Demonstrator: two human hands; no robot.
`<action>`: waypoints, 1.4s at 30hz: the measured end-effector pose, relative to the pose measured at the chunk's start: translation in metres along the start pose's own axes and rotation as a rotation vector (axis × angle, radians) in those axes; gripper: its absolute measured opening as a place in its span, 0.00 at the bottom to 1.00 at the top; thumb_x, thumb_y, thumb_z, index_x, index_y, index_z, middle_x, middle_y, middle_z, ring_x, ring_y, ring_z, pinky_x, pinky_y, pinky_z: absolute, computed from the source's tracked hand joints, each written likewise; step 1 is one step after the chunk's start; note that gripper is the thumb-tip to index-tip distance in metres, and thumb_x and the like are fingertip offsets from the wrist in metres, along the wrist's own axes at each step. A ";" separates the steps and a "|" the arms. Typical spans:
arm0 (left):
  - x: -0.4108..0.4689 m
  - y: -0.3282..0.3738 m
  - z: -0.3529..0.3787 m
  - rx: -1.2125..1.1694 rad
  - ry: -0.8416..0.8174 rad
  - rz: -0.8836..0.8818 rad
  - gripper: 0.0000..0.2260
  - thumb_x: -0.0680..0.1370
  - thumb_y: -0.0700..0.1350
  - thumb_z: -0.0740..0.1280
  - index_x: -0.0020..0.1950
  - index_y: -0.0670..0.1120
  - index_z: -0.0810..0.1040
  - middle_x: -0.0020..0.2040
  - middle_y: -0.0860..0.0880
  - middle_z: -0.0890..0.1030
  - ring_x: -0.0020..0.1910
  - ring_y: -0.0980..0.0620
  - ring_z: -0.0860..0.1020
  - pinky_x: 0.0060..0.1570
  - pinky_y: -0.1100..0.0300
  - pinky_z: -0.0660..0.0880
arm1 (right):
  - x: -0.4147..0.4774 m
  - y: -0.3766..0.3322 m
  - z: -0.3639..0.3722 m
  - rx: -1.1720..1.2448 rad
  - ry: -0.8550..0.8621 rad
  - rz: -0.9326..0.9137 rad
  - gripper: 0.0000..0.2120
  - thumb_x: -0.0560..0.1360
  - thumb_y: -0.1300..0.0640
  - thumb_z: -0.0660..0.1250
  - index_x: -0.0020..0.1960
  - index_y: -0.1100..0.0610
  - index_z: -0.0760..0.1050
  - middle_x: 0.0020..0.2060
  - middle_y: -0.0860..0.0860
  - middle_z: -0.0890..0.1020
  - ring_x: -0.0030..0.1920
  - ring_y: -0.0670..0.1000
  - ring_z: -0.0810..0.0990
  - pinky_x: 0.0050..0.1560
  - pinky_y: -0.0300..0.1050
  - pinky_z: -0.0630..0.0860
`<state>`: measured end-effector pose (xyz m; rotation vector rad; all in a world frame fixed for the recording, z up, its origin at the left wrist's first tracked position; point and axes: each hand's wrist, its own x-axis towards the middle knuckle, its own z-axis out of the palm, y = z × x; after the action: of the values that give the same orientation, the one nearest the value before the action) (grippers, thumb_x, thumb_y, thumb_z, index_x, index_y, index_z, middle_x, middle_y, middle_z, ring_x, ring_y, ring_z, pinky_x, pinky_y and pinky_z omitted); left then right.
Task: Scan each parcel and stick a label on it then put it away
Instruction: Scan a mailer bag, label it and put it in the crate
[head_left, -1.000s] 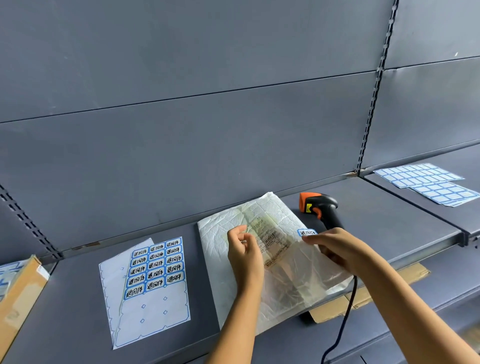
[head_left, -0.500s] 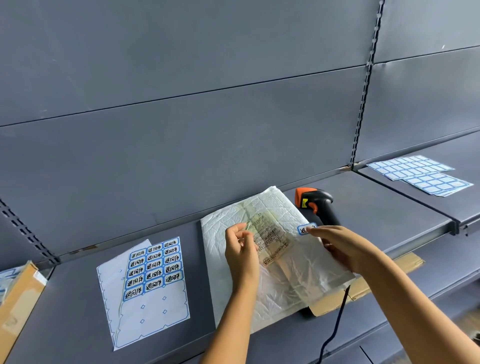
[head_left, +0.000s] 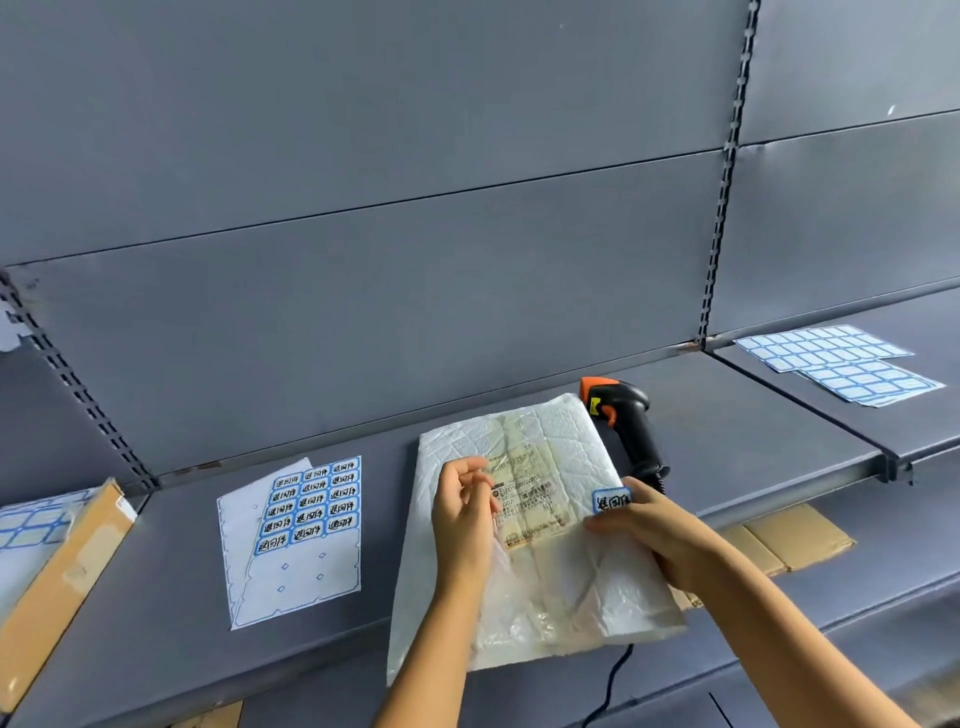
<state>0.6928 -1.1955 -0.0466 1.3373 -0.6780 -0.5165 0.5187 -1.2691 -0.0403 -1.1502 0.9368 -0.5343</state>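
**A:** Progress?

**B:** Mid-labelling, I'd judge. The label (head_left: 612, 500) is off its backing but not stuck. The right hand (head_left: 660, 530) has a fingertip grip on it at the parcel (head_left: 561, 587)'s right edge. The scanner (head_left: 623, 415) lies on the shelf (head_left: 753, 441), just beside the parcel's back right corner, so the scan is likely done.

**A:** Other hand?

**B:** The left hand (head_left: 462, 512) is on the parcel by the shipping slip (head_left: 530, 493), fingers curled on the film. Whether that grip is pinching or only pressing, I cannot tell.

**A:** Where's the parcel?

**B:** Flat on the middle of the shelf, its near end overhanging the front edge. Left to do: stick the label, put the parcel away.

**A:** Materials?

**B:** The parcel is a flat white rectangle with a quilted texture under crinkly clear film. The slip is yellowed paper. The label is a small rounded rectangle with a blue border and black writing. The label sheet (head_left: 306, 514) lies left of the parcel, upper rows full, lower part peeled bare. The scanner is black plastic with an orange head and a cable. The shelf is matte grey metal. There's a cardboard box (head_left: 57, 571) at the left end, and blank label sheets (head_left: 841, 358) on the next shelf right.
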 end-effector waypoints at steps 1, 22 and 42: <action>-0.009 0.003 0.002 -0.001 0.017 0.015 0.12 0.77 0.30 0.57 0.47 0.44 0.75 0.38 0.48 0.75 0.28 0.59 0.70 0.27 0.64 0.67 | -0.007 0.001 -0.001 0.003 -0.008 -0.016 0.16 0.69 0.69 0.70 0.54 0.61 0.70 0.44 0.61 0.79 0.40 0.59 0.79 0.46 0.56 0.78; -0.197 -0.022 0.076 0.199 -0.008 -0.006 0.10 0.77 0.32 0.60 0.44 0.45 0.76 0.37 0.46 0.75 0.32 0.51 0.71 0.35 0.58 0.69 | -0.220 0.048 -0.215 0.205 0.126 -0.315 0.32 0.52 0.58 0.77 0.55 0.56 0.73 0.47 0.61 0.83 0.40 0.60 0.82 0.42 0.56 0.80; -0.421 -0.040 0.205 0.365 -0.973 -0.115 0.09 0.77 0.34 0.61 0.44 0.46 0.77 0.36 0.49 0.76 0.32 0.53 0.74 0.35 0.64 0.71 | -0.540 0.195 -0.291 0.547 0.841 -0.376 0.27 0.64 0.69 0.67 0.60 0.51 0.71 0.50 0.57 0.84 0.46 0.58 0.84 0.45 0.56 0.81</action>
<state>0.2520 -1.0552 -0.1295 1.4296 -1.5487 -1.2068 -0.0309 -0.9363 -0.0674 -0.5737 1.1684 -1.5525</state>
